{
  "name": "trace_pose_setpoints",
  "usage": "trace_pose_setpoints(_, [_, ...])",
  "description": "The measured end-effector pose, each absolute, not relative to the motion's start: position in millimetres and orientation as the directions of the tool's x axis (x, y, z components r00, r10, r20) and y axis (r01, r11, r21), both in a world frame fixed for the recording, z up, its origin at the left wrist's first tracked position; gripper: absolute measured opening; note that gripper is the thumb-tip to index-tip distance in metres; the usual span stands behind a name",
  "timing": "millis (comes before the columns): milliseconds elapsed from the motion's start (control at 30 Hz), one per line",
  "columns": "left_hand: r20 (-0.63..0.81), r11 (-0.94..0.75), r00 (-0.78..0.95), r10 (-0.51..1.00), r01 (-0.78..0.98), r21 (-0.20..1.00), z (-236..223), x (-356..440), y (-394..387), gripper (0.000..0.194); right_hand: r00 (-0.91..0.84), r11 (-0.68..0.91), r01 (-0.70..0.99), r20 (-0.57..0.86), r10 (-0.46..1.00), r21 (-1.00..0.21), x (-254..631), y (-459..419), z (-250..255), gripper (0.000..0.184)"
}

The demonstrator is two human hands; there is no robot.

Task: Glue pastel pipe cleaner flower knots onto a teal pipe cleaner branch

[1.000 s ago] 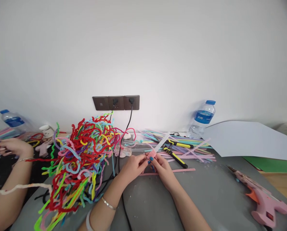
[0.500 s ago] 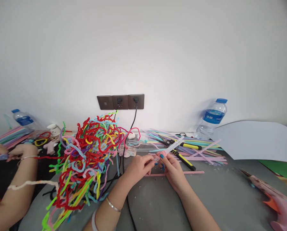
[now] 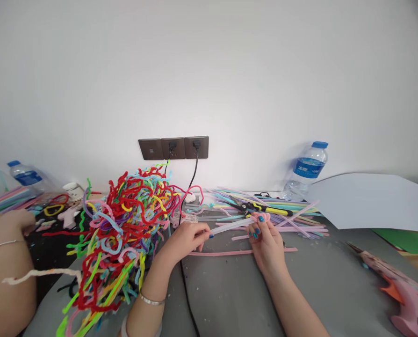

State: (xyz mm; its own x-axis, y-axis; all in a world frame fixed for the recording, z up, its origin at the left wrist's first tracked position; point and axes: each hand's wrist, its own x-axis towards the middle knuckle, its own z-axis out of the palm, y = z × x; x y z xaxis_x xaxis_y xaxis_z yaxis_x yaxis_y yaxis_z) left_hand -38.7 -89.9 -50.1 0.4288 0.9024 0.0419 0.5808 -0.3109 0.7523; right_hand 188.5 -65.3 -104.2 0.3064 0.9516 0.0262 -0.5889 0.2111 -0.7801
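Note:
My right hand (image 3: pixel 268 241) pinches a looped pink pipe cleaner piece (image 3: pixel 266 216) between thumb and fingers. From it, white pipe cleaner stems (image 3: pixel 232 226) stretch leftward. My left hand (image 3: pixel 190 238) grips their far end between thumb and fingertips. Beneath both hands, a straight pink pipe cleaner (image 3: pixel 223 253) lies on the grey table. Just behind my right hand are pliers with yellow-and-black handles (image 3: pixel 277 211), partly hidden, resting on loose pastel pipe cleaners (image 3: pixel 302 227).
A tangled heap of coloured pipe cleaners (image 3: pixel 132 220) lies left of my left arm. A black cord (image 3: pixel 186 290) crosses the table. At right lie a pink glue gun (image 3: pixel 410 299) and white sheets (image 3: pixel 373 201). A water bottle (image 3: pixel 309 166) leans by the wall. Another person's arm (image 3: pixel 9 271) is far left.
My hands have moved apart, the right one rightward with the pink piece, the left one slightly left. The white stems now point left between them instead of up and right.

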Motion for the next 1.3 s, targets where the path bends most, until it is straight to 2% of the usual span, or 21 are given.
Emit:
trace_pose_setpoints(233, [-0.015, -0.202, 0.324, 0.946, 0.625, 0.754, -57.0, -60.4, -89.2, 0.026, 0.405, 0.306, -0.557, 0.070, 0.912, -0.772, 220.7, -62.3, -100.4, 0.042])
trace_pose_setpoints(333, [-0.030, -0.197, 0.333, 0.943, 0.626, 0.754, -60.8, -57.6, -88.3, 0.028, 0.331, 0.270, -0.521, 0.100, 0.938, -0.810, 213.9, -65.2, -100.9, 0.040])
trace_pose_setpoints(433, [-0.025, -0.228, 0.370, 0.929, 0.623, 0.749, -65.1, -46.8, -88.4, 0.029, 0.180, 0.185, -0.485, 0.109, 0.978, -0.855, 197.7, -70.6, -102.3, 0.041])
trace_pose_setpoints(600, [0.145, -0.311, 0.302, 0.942, 0.627, 0.715, -74.7, -32.2, -84.3, 0.015, -0.086, 0.033, -0.447, 0.079, 0.993, -0.894, 170.5, -81.6, -99.8, 0.043])
trace_pose_setpoints(733, [0.301, -0.352, 0.190, 0.934, 0.621, 0.701, -77.4, -30.0, -79.7, 0.018, -0.262, -0.070, -0.438, 0.053, 0.964, -0.896, 153.1, -82.4, -93.7, 0.046])
trace_pose_setpoints(867, [0.375, -0.374, 0.127, 0.918, 0.593, 0.714, -74.0, -28.6, -80.7, 0.024, -0.337, -0.126, -0.448, 0.036, 0.941, -0.885, 146.9, -79.0, -92.0, 0.045])
trace_pose_setpoints(1033, [0.452, -0.493, 0.210, 0.867, 0.493, 0.717, -73.6, -21.2, -83.9, 0.035, -0.349, -0.150, -0.458, 0.022, 0.937, -0.876, 150.4, -82.6, -97.5, 0.042])
trace_pose_setpoints(1200, [0.452, -0.563, 0.335, 0.826, 0.468, 0.681, -77.0, -14.9, -87.5, 0.042, -0.343, -0.159, -0.460, 0.010, 0.939, -0.874, 152.1, -86.3, -101.0, 0.042])
trace_pose_setpoints(1300, [0.451, -0.604, 0.406, 0.795, 0.467, 0.646, -77.5, -13.5, -90.2, 0.053, -0.350, -0.173, -0.458, -0.003, 0.937, -0.872, 152.0, -87.2, -100.6, 0.043])
